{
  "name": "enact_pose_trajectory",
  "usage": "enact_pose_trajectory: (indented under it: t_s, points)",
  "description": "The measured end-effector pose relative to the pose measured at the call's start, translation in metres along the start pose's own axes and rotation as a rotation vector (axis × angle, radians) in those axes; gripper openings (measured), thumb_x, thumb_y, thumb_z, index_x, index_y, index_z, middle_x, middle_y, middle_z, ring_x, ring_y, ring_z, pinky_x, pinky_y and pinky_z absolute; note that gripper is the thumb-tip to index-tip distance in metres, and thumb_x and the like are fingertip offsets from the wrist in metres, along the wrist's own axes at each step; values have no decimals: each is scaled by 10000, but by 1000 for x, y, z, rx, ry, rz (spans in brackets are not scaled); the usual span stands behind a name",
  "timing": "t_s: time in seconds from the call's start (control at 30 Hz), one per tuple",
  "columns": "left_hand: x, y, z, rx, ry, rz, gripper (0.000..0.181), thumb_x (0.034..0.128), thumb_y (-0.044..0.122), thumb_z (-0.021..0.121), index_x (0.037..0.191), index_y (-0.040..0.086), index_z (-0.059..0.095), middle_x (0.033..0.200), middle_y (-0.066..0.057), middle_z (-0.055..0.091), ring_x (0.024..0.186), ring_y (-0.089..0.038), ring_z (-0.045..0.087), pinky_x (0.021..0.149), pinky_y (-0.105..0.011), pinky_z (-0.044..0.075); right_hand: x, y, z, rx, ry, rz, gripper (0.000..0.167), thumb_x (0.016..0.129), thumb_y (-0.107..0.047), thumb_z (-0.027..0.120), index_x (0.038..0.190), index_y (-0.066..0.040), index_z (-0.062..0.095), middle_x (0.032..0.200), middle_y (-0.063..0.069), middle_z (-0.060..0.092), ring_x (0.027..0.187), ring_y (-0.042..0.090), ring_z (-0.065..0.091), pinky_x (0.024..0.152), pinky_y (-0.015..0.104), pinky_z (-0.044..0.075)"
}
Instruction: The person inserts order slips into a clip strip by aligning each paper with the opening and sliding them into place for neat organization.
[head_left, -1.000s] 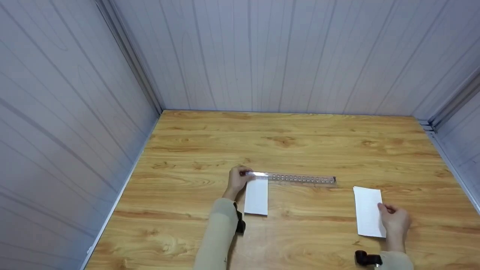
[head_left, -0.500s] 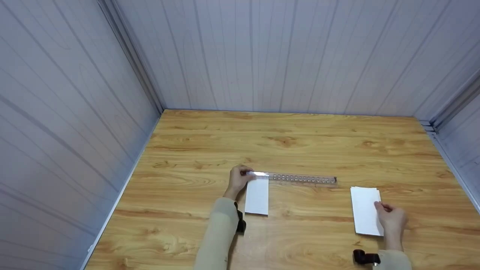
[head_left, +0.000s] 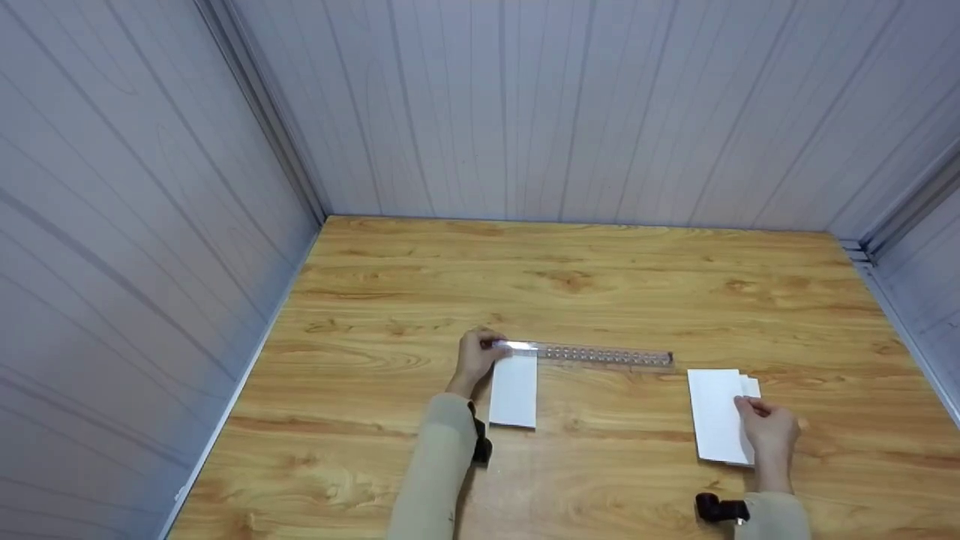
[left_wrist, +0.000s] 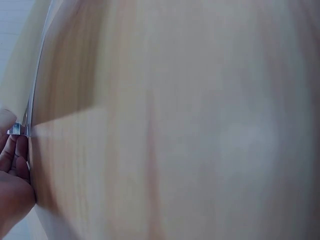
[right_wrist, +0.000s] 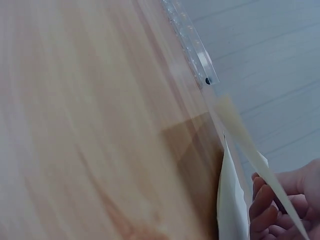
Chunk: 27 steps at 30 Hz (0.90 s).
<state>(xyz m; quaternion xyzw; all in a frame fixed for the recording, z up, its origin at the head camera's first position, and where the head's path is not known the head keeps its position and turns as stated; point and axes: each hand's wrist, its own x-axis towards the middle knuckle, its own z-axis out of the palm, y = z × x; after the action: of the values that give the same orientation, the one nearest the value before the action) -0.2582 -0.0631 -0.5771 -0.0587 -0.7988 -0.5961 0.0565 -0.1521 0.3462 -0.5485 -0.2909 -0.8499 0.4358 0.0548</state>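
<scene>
The left hand (head_left: 477,358) pinches the left end of a clear ruler-like strip (head_left: 607,356), whose end lies across the top of a white paper piece (head_left: 514,394). In the left wrist view, thumb and fingers of the left hand (left_wrist: 14,170) grip the strip's end (left_wrist: 18,129). The right hand (head_left: 771,431) pinches the right edge of a white sheet (head_left: 716,416), and more white paper (head_left: 751,385) shows behind it. The right wrist view has the held sheet (right_wrist: 250,152) raised above another white paper (right_wrist: 231,200), with curled fingers of the right hand (right_wrist: 285,205) at it.
The wood-grain table (head_left: 570,285) is bounded by pale panelled walls (head_left: 525,112) at the back and on both sides. Black devices are strapped at the left wrist (head_left: 481,442) and the right wrist (head_left: 721,508).
The right hand has moved left with its white sheet, and more of the paper behind shows at the right. The left hand and the strip have stayed in place.
</scene>
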Motion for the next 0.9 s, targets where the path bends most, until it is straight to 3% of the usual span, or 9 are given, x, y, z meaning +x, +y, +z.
enact_pose_trajectory:
  t_s: [0.2, 0.43, 0.67, 0.9]
  points:
    - [0, 3, -1, -44, -10, 8, 135, 710, -64, 688, 830, -113, 653, 825, -244, 572, 773, -360, 536, 647, -321, 440, 1, -4, 4, 8, -11, 13, 428, 848, -265, 567, 1059, 108, 579, 840, 148, 604, 768, 223, 522, 530, 173, 359]
    - [-11, 32, -7, -68, -22, 35, 147, 709, -117, 658, 828, -188, 609, 833, -336, 528, 794, -463, 501, 682, -460, 444, -1, -6, 8, 3, 22, -39, 402, 822, -245, 605, 993, 119, 602, 760, 94, 620, 692, 140, 509, 567, 190, 366]
    - [-14, 38, -8, -68, -17, 49, 144, 717, -116, 650, 831, -193, 604, 835, -340, 523, 801, -471, 492, 694, -484, 434, 1, -10, 12, -9, 7, -63, 403, 823, -237, 600, 987, 131, 596, 800, 163, 633, 790, 283, 544, 627, 259, 388]
    - [-14, 36, -7, -67, -21, 59, 144, 712, -124, 649, 830, -193, 605, 831, -347, 527, 795, -477, 483, 696, -521, 410, 4, -13, 14, 8, -36, -15, 417, 821, -251, 603, 1020, 116, 592, 744, 49, 617, 648, 69, 478, 567, 194, 373]
